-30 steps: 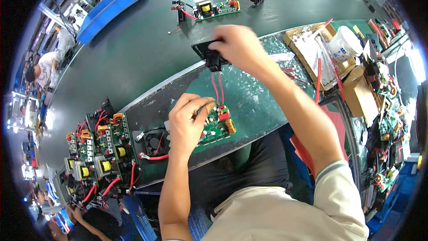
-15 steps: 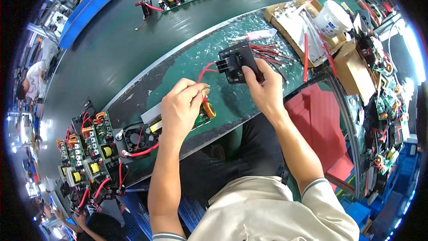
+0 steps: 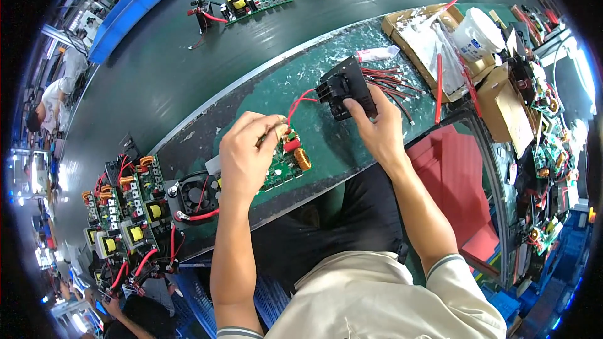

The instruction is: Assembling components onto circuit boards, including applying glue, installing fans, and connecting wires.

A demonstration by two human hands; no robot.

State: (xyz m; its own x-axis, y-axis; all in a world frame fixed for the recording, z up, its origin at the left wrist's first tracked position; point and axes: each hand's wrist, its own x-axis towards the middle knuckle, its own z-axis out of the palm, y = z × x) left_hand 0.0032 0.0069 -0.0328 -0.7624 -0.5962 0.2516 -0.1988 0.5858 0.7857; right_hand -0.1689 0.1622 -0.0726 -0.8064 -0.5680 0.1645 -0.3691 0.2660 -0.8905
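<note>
My right hand [image 3: 382, 127] grips a black panel with a socket block [image 3: 352, 81], held tilted above the green bench. Two red wires [image 3: 298, 103] run from the socket block down to the fingers of my left hand [image 3: 244, 150], which pinches them just above a green circuit board [image 3: 284, 172]. That board carries a copper coil and a red part at its right end; my left hand covers much of the rest. Left of it stands a black cooling fan [image 3: 190, 196] with a thick red cable [image 3: 204, 215].
Finished-looking boards [image 3: 135, 201] crowd the bench's left end. Behind my right hand lie loose red-black wires [image 3: 392, 81], a white tube [image 3: 377, 54], a cardboard tray [image 3: 411, 50] and a white tub [image 3: 475, 34]. Another board [image 3: 260, 6] rests on the dark belt [image 3: 157, 88], beside a blue bin [image 3: 135, 16].
The black panel and my right hand have shifted slightly right. My left hand has drawn back a little left, uncovering more of the circuit board; it still pinches the wires.
</note>
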